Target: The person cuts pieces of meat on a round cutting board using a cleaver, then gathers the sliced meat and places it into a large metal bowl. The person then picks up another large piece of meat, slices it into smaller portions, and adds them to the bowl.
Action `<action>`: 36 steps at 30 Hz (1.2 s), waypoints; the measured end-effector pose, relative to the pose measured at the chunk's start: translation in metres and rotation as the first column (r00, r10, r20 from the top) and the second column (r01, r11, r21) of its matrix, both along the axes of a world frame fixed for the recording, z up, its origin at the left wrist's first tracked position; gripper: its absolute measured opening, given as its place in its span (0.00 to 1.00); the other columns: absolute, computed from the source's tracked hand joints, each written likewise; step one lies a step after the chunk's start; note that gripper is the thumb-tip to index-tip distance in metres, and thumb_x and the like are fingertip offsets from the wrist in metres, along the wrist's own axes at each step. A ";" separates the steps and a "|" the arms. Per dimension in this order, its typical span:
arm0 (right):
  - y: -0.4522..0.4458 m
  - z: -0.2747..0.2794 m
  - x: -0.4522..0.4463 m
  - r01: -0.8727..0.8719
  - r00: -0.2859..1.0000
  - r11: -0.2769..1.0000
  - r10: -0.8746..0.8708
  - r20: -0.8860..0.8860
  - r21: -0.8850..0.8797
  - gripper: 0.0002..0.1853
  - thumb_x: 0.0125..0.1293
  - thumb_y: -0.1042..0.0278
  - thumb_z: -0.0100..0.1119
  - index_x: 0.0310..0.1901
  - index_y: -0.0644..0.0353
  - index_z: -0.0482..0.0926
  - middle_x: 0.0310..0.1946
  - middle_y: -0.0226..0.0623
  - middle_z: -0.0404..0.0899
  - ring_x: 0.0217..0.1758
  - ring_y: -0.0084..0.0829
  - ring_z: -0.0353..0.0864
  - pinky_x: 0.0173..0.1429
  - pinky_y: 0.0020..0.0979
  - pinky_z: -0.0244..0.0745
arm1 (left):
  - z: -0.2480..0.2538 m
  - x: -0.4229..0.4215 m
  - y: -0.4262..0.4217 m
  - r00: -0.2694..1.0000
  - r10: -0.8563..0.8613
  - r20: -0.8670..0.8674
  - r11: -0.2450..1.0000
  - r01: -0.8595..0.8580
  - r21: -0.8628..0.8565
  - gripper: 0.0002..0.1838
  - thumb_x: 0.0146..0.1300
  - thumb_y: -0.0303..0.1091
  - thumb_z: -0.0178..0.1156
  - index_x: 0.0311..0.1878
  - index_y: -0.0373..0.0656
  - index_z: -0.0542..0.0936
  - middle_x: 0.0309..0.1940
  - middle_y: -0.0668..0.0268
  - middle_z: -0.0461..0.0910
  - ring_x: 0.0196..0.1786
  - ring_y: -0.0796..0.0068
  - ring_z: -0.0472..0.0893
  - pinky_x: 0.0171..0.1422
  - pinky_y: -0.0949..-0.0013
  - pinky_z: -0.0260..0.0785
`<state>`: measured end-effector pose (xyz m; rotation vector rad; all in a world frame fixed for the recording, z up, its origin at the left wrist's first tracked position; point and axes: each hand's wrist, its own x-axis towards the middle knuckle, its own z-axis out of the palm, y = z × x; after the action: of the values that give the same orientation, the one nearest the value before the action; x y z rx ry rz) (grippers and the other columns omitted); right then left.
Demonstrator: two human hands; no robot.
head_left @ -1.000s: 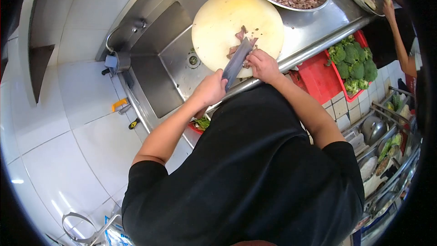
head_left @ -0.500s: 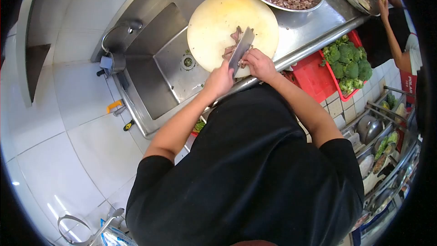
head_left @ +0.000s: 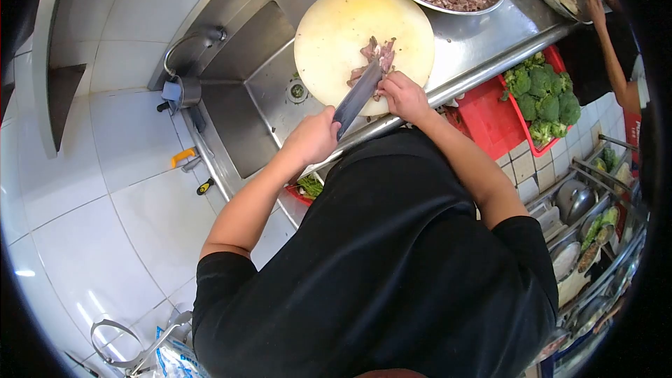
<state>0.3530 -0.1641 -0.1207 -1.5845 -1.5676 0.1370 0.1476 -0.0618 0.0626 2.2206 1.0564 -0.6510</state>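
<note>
Our left hand (head_left: pixel 310 138) grips cleaver (head_left: pixel 358 100); right hand (head_left: pixel 407 99), fingers bunched, holds meat (head_left: pixel 386 53): we should tuck fingertips clear of the edge.

I can read no word, brand, number or sign from where I stand. Near me on the left, the blue-and-white bag (head_left: pixel 180 360) carries blue print, but it is blurred and runs off the near edge of my view, so I can't make out its letters. On the right, the red cloth (head_left: pixel 632 126) on another person (head_left: pixel 617 77) is too small for me to pick out any lettering.
</note>
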 end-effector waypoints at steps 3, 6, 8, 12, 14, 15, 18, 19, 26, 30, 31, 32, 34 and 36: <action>0.001 0.001 0.000 -0.008 1.000 1.000 0.007 0.020 0.015 0.07 0.61 0.74 0.67 0.41 0.57 0.82 0.40 0.36 0.82 0.47 0.39 0.84 0.49 0.38 0.82 | -0.014 0.014 -0.002 0.999 0.038 0.014 0.999 -0.038 -0.001 0.14 0.78 0.38 0.54 0.54 0.36 0.74 0.41 0.35 0.84 0.47 0.33 0.85 0.55 0.39 0.75; 0.004 0.000 -0.001 -0.001 1.000 1.000 0.000 0.022 0.018 0.07 0.60 0.75 0.66 0.41 0.56 0.83 0.41 0.35 0.82 0.48 0.38 0.84 0.50 0.37 0.82 | -0.040 0.025 0.007 0.992 0.110 0.059 0.994 -0.108 -0.034 0.14 0.78 0.38 0.54 0.55 0.36 0.75 0.41 0.37 0.85 0.48 0.36 0.85 0.55 0.42 0.75; 0.002 -0.003 0.000 -0.002 1.000 1.000 0.002 0.019 -0.020 0.07 0.60 0.75 0.66 0.41 0.56 0.83 0.42 0.35 0.83 0.49 0.38 0.84 0.51 0.37 0.82 | -0.054 0.017 0.011 0.990 0.101 0.098 0.994 -0.097 -0.047 0.14 0.78 0.38 0.54 0.57 0.37 0.76 0.42 0.39 0.85 0.49 0.38 0.86 0.55 0.44 0.76; 0.001 -0.002 0.002 -0.005 1.000 1.000 0.005 0.017 -0.017 0.08 0.59 0.76 0.66 0.41 0.56 0.83 0.42 0.34 0.83 0.49 0.37 0.84 0.51 0.37 0.83 | -0.054 -0.010 0.017 0.992 0.067 0.108 0.996 -0.060 -0.065 0.16 0.78 0.39 0.55 0.58 0.37 0.76 0.46 0.41 0.85 0.50 0.39 0.86 0.57 0.46 0.76; 0.003 0.000 0.001 -0.011 0.999 1.000 0.011 0.030 -0.020 0.09 0.59 0.76 0.66 0.41 0.55 0.84 0.42 0.32 0.83 0.49 0.36 0.84 0.51 0.36 0.83 | -0.067 0.008 0.008 0.985 0.121 0.124 0.992 -0.117 -0.036 0.16 0.78 0.39 0.56 0.58 0.37 0.77 0.47 0.41 0.85 0.50 0.38 0.86 0.58 0.47 0.76; 0.003 -0.001 0.000 -0.011 1.000 1.000 0.011 0.027 -0.021 0.09 0.58 0.76 0.66 0.41 0.55 0.83 0.42 0.32 0.83 0.49 0.36 0.84 0.50 0.36 0.83 | -0.080 0.019 0.007 0.975 0.154 0.159 0.988 -0.151 -0.030 0.17 0.78 0.39 0.56 0.59 0.36 0.77 0.47 0.39 0.85 0.50 0.39 0.86 0.58 0.47 0.76; 0.002 -0.003 0.004 -0.009 0.999 1.000 0.010 0.046 -0.011 0.09 0.57 0.76 0.66 0.41 0.55 0.83 0.41 0.31 0.82 0.48 0.35 0.84 0.50 0.35 0.83 | -0.089 0.011 0.015 0.963 0.158 0.217 0.985 -0.138 -0.106 0.18 0.77 0.39 0.57 0.61 0.36 0.77 0.49 0.39 0.85 0.52 0.41 0.86 0.59 0.48 0.76; 0.002 -0.002 0.003 -0.013 0.998 1.000 0.013 0.057 0.005 0.09 0.57 0.76 0.66 0.40 0.55 0.83 0.41 0.31 0.82 0.48 0.35 0.84 0.49 0.35 0.83 | -0.079 -0.005 0.014 0.958 0.127 0.258 0.987 -0.096 -0.128 0.17 0.76 0.40 0.57 0.59 0.36 0.76 0.47 0.37 0.85 0.53 0.35 0.84 0.59 0.44 0.75; 0.002 0.000 0.002 -0.010 0.999 0.999 0.008 0.051 0.032 0.08 0.58 0.77 0.67 0.40 0.58 0.83 0.40 0.36 0.82 0.47 0.39 0.85 0.50 0.36 0.83 | -0.105 0.018 0.000 0.930 0.266 0.252 0.961 -0.234 -0.149 0.16 0.77 0.41 0.57 0.57 0.37 0.76 0.46 0.37 0.84 0.52 0.33 0.84 0.57 0.42 0.75; 0.001 0.000 0.004 -0.014 1.000 1.000 0.013 0.028 0.010 0.08 0.59 0.77 0.68 0.40 0.59 0.82 0.40 0.40 0.81 0.47 0.42 0.84 0.49 0.38 0.82 | -0.073 -0.019 -0.011 0.964 0.152 0.216 0.987 -0.136 -0.088 0.16 0.77 0.41 0.56 0.56 0.37 0.74 0.44 0.37 0.85 0.49 0.31 0.84 0.55 0.40 0.75; 0.000 0.000 0.003 -0.014 1.000 1.000 0.014 0.014 -0.018 0.07 0.59 0.77 0.67 0.39 0.60 0.82 0.39 0.40 0.79 0.46 0.44 0.83 0.49 0.39 0.82 | -0.074 -0.031 -0.016 0.964 0.163 0.210 0.985 -0.147 -0.091 0.16 0.77 0.41 0.56 0.56 0.37 0.74 0.44 0.36 0.85 0.49 0.31 0.84 0.56 0.40 0.75; 0.000 0.001 0.003 -0.024 1.000 0.999 0.024 0.018 -0.030 0.07 0.59 0.77 0.67 0.39 0.60 0.81 0.38 0.40 0.78 0.45 0.44 0.82 0.48 0.40 0.82 | -0.083 -0.042 -0.020 0.963 0.172 0.206 0.983 -0.156 -0.093 0.16 0.78 0.41 0.56 0.56 0.38 0.74 0.44 0.36 0.85 0.50 0.31 0.84 0.56 0.39 0.75; -0.001 0.009 0.002 -0.012 1.000 0.999 0.014 0.028 -0.051 0.07 0.59 0.77 0.66 0.39 0.60 0.80 0.38 0.40 0.78 0.45 0.44 0.82 0.48 0.41 0.82 | -0.098 -0.040 -0.018 0.954 0.187 0.233 0.981 -0.170 -0.095 0.16 0.78 0.41 0.56 0.56 0.38 0.74 0.44 0.36 0.84 0.50 0.32 0.84 0.56 0.40 0.74; -0.001 0.010 0.003 -0.023 1.000 0.997 0.023 -0.006 -0.078 0.08 0.60 0.77 0.66 0.40 0.60 0.79 0.40 0.40 0.78 0.46 0.44 0.82 0.49 0.41 0.82 | -0.110 -0.009 -0.003 0.933 0.190 0.305 0.982 -0.173 -0.081 0.16 0.78 0.41 0.56 0.57 0.38 0.75 0.43 0.37 0.85 0.49 0.33 0.84 0.55 0.42 0.75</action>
<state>0.3558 -0.1655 -0.1109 -1.6252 -1.5946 0.2169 0.1381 -0.0651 -0.0475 2.0623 1.0492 -0.2336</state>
